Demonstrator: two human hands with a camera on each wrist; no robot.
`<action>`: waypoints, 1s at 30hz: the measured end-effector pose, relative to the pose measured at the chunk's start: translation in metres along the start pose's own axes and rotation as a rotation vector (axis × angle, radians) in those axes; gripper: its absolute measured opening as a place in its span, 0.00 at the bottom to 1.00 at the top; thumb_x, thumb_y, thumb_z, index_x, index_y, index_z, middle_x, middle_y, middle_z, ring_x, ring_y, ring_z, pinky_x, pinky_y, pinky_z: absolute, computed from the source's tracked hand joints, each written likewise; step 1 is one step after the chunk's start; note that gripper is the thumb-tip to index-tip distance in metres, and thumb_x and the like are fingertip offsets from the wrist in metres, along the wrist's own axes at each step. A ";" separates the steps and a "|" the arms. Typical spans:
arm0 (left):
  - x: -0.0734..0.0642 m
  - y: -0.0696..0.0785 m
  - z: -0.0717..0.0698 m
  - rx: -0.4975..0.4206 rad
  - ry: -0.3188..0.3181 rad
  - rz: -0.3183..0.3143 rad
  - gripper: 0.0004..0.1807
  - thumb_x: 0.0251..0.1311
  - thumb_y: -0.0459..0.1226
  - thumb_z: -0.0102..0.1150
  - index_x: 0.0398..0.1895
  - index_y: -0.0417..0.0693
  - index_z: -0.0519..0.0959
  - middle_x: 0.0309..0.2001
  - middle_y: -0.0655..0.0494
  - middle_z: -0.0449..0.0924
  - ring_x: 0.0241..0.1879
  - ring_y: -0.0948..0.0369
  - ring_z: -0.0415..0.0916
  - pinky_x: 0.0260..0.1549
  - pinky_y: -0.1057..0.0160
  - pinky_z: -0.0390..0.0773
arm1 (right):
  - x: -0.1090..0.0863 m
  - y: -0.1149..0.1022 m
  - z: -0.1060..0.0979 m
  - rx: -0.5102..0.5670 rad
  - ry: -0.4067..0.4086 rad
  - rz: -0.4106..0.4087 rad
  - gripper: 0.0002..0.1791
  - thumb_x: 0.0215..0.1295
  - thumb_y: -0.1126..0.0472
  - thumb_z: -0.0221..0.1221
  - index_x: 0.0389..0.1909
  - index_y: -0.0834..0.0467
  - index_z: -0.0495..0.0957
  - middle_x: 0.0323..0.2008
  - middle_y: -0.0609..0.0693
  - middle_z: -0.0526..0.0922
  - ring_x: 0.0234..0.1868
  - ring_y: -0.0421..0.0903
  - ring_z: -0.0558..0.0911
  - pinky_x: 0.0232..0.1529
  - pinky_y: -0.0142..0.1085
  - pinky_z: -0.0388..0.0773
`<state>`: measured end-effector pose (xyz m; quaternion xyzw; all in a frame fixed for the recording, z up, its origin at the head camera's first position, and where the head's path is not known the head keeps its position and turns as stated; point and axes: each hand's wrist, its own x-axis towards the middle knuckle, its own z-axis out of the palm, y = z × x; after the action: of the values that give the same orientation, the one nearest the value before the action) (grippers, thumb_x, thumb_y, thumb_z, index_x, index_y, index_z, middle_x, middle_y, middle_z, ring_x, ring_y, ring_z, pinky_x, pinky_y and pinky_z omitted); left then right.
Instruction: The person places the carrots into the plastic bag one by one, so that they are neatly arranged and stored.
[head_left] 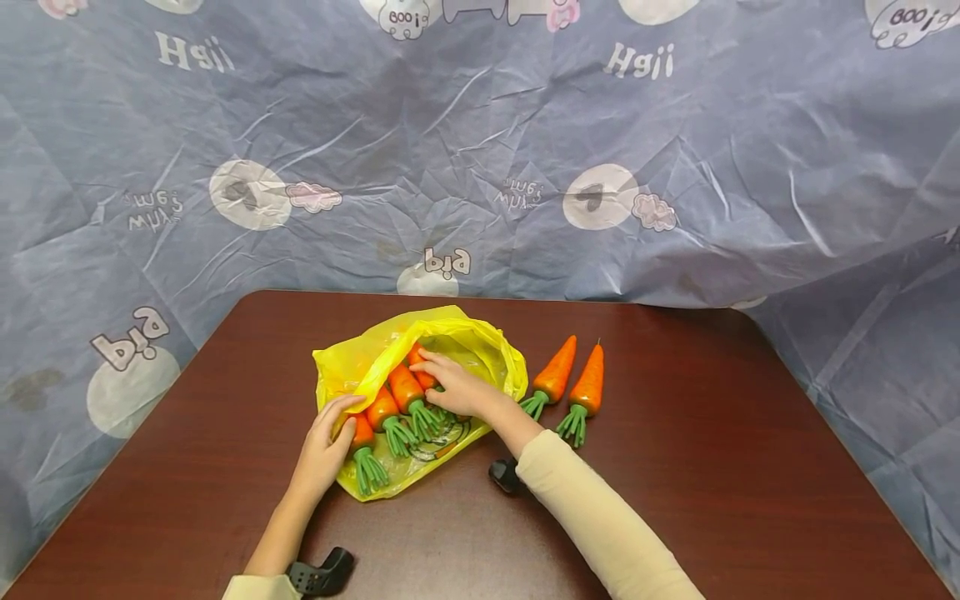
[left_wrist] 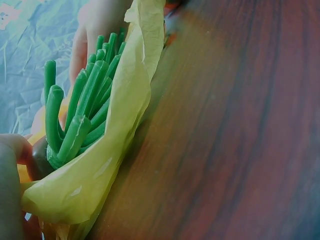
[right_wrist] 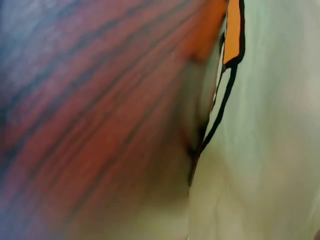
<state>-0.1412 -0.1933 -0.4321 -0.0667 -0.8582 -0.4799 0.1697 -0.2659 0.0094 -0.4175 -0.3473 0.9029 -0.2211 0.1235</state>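
A yellow plastic bag (head_left: 420, 321) lies on its side, its mouth toward me, with several carrots (head_left: 405, 387) in a row inside, green tops facing the near side. My left hand (head_left: 324, 446) holds the bag's left edge beside the leftmost carrot (head_left: 362, 433). In the left wrist view, green stems (left_wrist: 82, 110) rise behind the yellow film (left_wrist: 115, 135) near the fingers. Reaching into the mouth, my right hand (head_left: 459, 387) grips the rightmost carrot (head_left: 417, 354) in the bag, thumb and fingers on either side. The right wrist view shows mostly bag film (right_wrist: 260, 150), blurred.
Two more carrots (head_left: 555, 371) (head_left: 587, 383) lie on the brown table (head_left: 697, 467) to the right of the bag. Dark wrist cameras (head_left: 322, 573) sit on both wrists. A patterned grey-blue cloth (head_left: 480, 150) hangs behind the table.
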 end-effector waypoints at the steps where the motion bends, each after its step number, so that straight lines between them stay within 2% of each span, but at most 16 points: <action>1: 0.000 0.000 0.000 -0.002 0.000 -0.001 0.15 0.61 0.27 0.46 0.51 0.37 0.73 0.53 0.41 0.71 0.58 0.52 0.62 0.56 0.60 0.59 | -0.001 0.000 0.000 -0.018 0.004 0.003 0.27 0.64 0.58 0.48 0.65 0.47 0.61 0.71 0.47 0.48 0.72 0.51 0.48 0.68 0.49 0.51; 6: 0.001 0.000 0.001 -0.006 -0.011 -0.004 0.15 0.62 0.27 0.46 0.52 0.37 0.73 0.54 0.41 0.70 0.59 0.50 0.62 0.56 0.50 0.59 | -0.006 0.000 -0.003 -0.140 0.023 0.005 0.27 0.64 0.52 0.49 0.65 0.46 0.61 0.71 0.45 0.50 0.72 0.51 0.48 0.68 0.54 0.44; 9: 0.001 -0.001 0.001 -0.009 -0.012 -0.005 0.15 0.62 0.27 0.45 0.52 0.37 0.73 0.54 0.41 0.70 0.59 0.50 0.61 0.57 0.50 0.59 | -0.011 -0.001 -0.005 -0.166 0.034 -0.005 0.27 0.65 0.49 0.49 0.65 0.46 0.60 0.71 0.45 0.51 0.72 0.50 0.49 0.68 0.54 0.42; 14: 0.001 -0.001 0.001 -0.007 -0.004 -0.005 0.15 0.61 0.27 0.45 0.51 0.38 0.73 0.54 0.41 0.70 0.59 0.51 0.62 0.57 0.57 0.59 | -0.020 -0.005 -0.011 -0.193 0.064 -0.015 0.29 0.64 0.42 0.47 0.66 0.44 0.60 0.71 0.44 0.51 0.72 0.51 0.49 0.69 0.55 0.38; 18: 0.001 0.000 0.001 -0.011 0.004 0.001 0.15 0.61 0.26 0.46 0.51 0.37 0.73 0.54 0.41 0.71 0.59 0.51 0.62 0.58 0.69 0.57 | -0.028 -0.006 -0.013 -0.211 0.093 -0.005 0.31 0.63 0.40 0.47 0.66 0.43 0.59 0.71 0.44 0.50 0.71 0.52 0.50 0.69 0.54 0.36; 21: 0.001 0.000 0.001 -0.015 0.010 0.002 0.15 0.61 0.26 0.46 0.51 0.37 0.73 0.54 0.41 0.71 0.59 0.51 0.62 0.55 0.80 0.54 | -0.034 -0.007 -0.013 -0.224 0.120 0.004 0.31 0.63 0.38 0.46 0.66 0.43 0.59 0.71 0.44 0.50 0.71 0.54 0.51 0.69 0.55 0.37; 24: 0.000 0.000 0.001 -0.013 0.008 -0.004 0.15 0.61 0.26 0.46 0.51 0.37 0.73 0.54 0.41 0.71 0.59 0.51 0.62 0.56 0.77 0.55 | -0.040 -0.007 -0.013 -0.247 0.159 0.007 0.31 0.62 0.38 0.46 0.66 0.43 0.60 0.71 0.45 0.51 0.70 0.55 0.52 0.68 0.56 0.39; 30: 0.000 0.002 0.000 -0.005 0.002 -0.018 0.15 0.61 0.27 0.46 0.51 0.38 0.73 0.55 0.41 0.70 0.60 0.51 0.61 0.59 0.59 0.58 | -0.052 -0.009 -0.016 -0.328 0.246 0.016 0.31 0.61 0.37 0.46 0.65 0.42 0.61 0.70 0.45 0.54 0.70 0.55 0.53 0.67 0.58 0.39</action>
<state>-0.1408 -0.1920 -0.4307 -0.0590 -0.8573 -0.4838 0.1660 -0.2289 0.0443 -0.3953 -0.3260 0.9378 -0.1109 -0.0444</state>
